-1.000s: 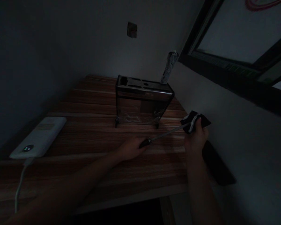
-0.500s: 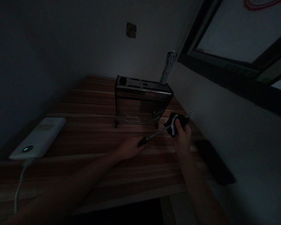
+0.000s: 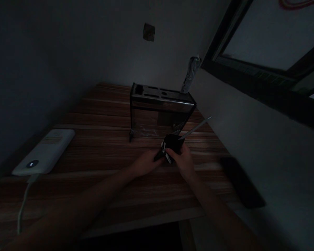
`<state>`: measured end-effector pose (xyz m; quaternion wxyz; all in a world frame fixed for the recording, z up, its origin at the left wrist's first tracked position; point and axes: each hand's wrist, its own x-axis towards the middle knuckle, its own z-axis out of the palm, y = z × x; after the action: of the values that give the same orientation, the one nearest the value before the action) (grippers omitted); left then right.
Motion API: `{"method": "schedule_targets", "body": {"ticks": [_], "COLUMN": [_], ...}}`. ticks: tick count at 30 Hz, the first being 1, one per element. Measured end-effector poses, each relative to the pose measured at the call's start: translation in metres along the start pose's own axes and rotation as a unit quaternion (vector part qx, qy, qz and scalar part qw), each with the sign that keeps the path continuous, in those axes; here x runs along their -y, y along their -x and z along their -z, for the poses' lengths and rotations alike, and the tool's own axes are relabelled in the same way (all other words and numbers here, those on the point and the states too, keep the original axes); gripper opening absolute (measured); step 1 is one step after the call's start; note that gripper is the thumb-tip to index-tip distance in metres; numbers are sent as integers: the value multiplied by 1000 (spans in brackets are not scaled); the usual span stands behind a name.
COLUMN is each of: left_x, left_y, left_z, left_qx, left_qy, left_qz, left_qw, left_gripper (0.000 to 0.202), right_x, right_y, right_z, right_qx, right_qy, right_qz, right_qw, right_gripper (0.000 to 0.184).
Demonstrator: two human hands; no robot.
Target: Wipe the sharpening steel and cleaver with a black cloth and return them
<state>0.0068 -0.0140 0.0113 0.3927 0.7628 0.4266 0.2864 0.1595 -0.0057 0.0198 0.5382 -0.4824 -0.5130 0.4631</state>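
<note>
One counter (image 3: pixel 94 146) carries a rack (image 3: pixel 162 104); before it, two forearms (image 3: pixel 104 191) slant inward. The left hand (image 3: pixel 146 163) grips the handle (image 3: pixel 158 156) of a rod (image 3: pixel 195 129), which points up and right. The right hand (image 3: pixel 184 159) pinches a black cloth (image 3: pixel 174 141) around the rod, close to the handle. Beyond the cloth, the rod's outer length is bare; how much work is done or left cannot be told.

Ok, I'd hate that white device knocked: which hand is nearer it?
Left: the left hand, gripping a handle, is right of the white device; the right hand, holding black cloth, is farther right.
</note>
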Motion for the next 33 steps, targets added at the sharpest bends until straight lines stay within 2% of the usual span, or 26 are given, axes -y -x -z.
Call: {"method": "schedule_targets", "body": {"ticks": [12, 21, 33], "left_x": [-3, -3, -6], "left_y": [0, 0, 2], "left_z": [1, 1, 2], "left_qx": [-1, -3, 26], "left_qy": [3, -28, -82], "left_qz": [-7, 0, -5], "left_qw": [1000, 1000, 996], "left_gripper": [21, 22, 25], "right_x": [5, 6, 24], "right_y": [-3, -12, -29], "right_z": [3, 14, 46], "right_qx": [-3, -42, -190], "right_qy": [-9, -64, -136], "right_qz": [4, 22, 72], "right_qw": [1000, 997, 970], "right_gripper": [35, 31, 27]}}
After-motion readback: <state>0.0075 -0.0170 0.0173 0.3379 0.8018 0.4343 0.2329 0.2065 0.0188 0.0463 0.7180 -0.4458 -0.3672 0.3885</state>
